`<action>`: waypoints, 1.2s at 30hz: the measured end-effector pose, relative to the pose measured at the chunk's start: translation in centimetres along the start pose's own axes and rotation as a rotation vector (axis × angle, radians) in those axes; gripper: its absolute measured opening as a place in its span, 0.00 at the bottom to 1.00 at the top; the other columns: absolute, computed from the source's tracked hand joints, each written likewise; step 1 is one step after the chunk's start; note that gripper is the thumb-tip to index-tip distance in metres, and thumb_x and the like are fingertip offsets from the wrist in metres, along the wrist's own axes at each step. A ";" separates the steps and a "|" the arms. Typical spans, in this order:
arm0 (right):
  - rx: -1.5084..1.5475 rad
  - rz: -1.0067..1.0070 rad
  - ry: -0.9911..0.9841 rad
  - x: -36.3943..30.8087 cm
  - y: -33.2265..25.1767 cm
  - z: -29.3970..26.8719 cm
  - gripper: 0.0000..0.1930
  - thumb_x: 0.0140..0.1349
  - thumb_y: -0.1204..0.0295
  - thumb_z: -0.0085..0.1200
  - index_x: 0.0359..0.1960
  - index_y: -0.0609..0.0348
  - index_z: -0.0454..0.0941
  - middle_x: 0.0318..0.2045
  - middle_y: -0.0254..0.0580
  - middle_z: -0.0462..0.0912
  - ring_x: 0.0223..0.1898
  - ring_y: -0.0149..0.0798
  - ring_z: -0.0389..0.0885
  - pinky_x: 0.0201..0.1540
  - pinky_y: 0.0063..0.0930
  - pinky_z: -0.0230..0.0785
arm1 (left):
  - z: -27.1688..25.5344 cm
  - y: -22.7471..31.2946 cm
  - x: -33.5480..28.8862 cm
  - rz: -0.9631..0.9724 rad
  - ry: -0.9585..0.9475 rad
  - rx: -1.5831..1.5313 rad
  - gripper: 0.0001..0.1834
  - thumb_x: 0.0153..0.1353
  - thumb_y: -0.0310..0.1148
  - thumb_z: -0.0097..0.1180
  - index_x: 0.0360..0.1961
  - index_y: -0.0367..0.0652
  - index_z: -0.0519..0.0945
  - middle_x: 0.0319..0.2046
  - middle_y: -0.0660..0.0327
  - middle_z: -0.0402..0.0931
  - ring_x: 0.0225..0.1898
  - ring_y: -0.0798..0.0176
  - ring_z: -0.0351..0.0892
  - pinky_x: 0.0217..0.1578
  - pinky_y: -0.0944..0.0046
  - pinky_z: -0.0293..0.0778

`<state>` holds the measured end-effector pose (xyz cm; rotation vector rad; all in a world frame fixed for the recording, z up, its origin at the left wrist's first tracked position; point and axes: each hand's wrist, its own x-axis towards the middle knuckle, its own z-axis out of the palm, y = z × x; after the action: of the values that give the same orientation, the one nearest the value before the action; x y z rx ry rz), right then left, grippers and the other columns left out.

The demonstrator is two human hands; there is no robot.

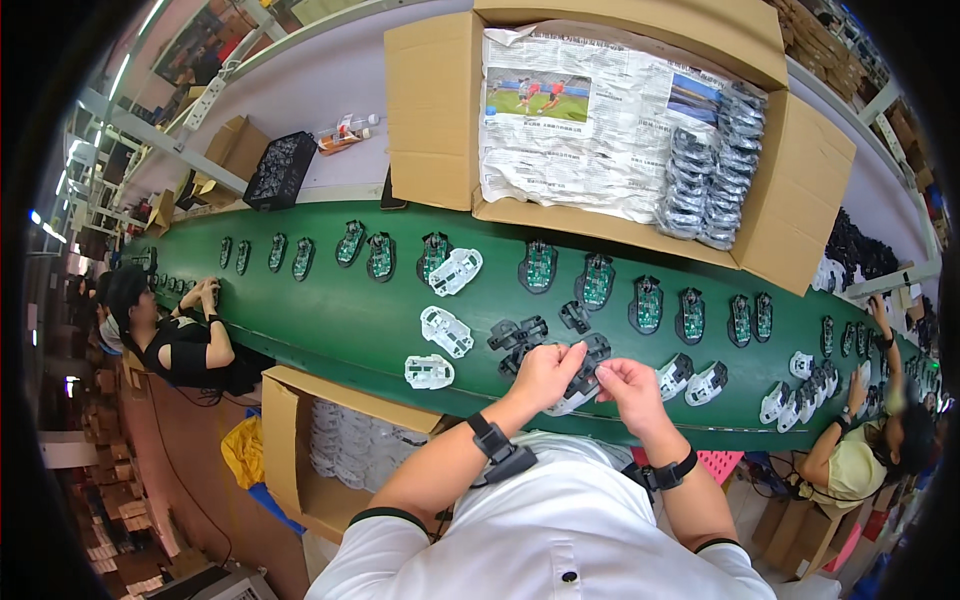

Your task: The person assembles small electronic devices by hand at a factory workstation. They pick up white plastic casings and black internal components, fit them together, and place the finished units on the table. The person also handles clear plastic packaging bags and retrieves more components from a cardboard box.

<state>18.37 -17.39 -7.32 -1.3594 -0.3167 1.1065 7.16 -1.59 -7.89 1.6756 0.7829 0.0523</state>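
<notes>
The left hand (pixel 545 375) is closed around a mouse shell (pixel 597 350), dark on top and pale below, with its thumb pressed on the dark face. The right hand (pixel 632 390) has thumb and fingers pinched together at the shell's right edge; what lies under the fingertips is hidden. The shell is in front of the person's body, at the near edge of the green belt (pixel 350 300).

To handle this well, the left hand should probably bear the shell steadily while the right presses lightly and evenly, since thin plastic may crack or sit crooked if forced. Tilting the seam into sight would help in checking that both edges meet.

Just left and far of the hands lie loose dark parts (pixel 518 335), with a small dark part (pixel 574 316) beyond; these could be knocked by an elbow or wrist. Farther left are white shells (pixel 446 331). Near right of the hands sit two-tone shells (pixel 707 383). Across the far side runs a row of circuit boards (pixel 596 280) in dark bases, and beyond stands an open cardboard box (pixel 430 110).
</notes>
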 end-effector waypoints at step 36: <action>-0.774 -0.924 -0.223 -1.4 -6.8 2.5 0.33 0.50 0.72 0.69 0.61 0.64 0.73 0.62 0.54 0.75 0.62 0.56 0.75 0.64 0.46 0.68 | -4.6 6.4 -4.9 0.362 -0.019 0.098 0.47 0.51 0.50 0.73 0.64 0.32 0.66 0.29 0.51 0.82 0.29 0.55 0.85 0.33 0.61 0.78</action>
<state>18.85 -15.76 -0.12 -1.4628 -1.4828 0.3262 4.31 -0.46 0.92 1.8919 0.4661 0.2532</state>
